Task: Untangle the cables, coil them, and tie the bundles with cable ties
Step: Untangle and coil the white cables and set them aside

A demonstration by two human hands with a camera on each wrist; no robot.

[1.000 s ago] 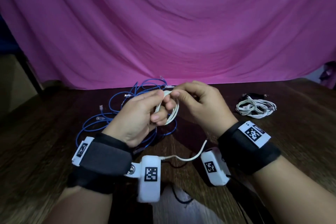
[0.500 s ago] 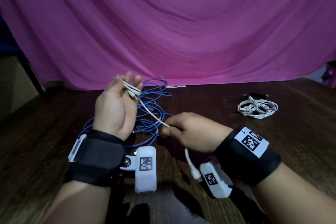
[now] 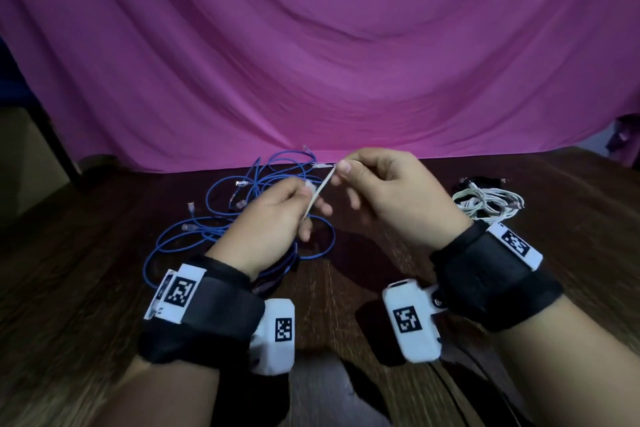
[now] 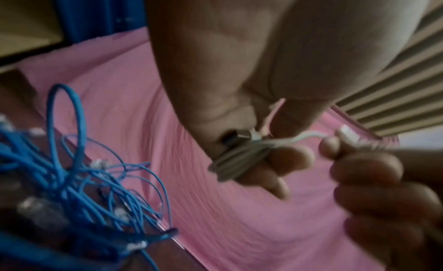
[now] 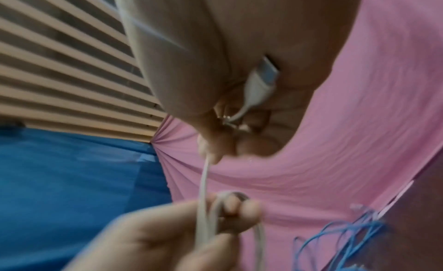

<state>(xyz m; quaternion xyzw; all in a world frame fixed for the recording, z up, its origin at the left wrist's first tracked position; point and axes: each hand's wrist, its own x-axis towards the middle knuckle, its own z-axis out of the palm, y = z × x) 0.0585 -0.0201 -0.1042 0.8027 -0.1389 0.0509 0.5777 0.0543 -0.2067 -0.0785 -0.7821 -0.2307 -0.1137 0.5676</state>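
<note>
My left hand (image 3: 277,215) grips a small coil of white cable (image 4: 242,157) above the table, its loops wrapped across the fingers. A short taut stretch of that white cable (image 3: 320,192) runs up to my right hand (image 3: 377,191), which pinches the free end between thumb and forefinger. The end's white plug (image 5: 261,79) lies against the right palm. Behind my hands a tangle of thin blue cables (image 3: 242,204) with clear plugs sprawls on the dark wooden table (image 3: 104,270).
A coiled bundle of white cables (image 3: 488,201) lies at the right with something black behind it. A pink cloth (image 3: 311,62) hangs as a backdrop along the table's far edge. The table's left side drops off near a beige box (image 3: 24,156).
My right hand has risen from low near the table to level with my left, bringing the cable's free end up. The left hand has turned palm-down and closed round the coil.
</note>
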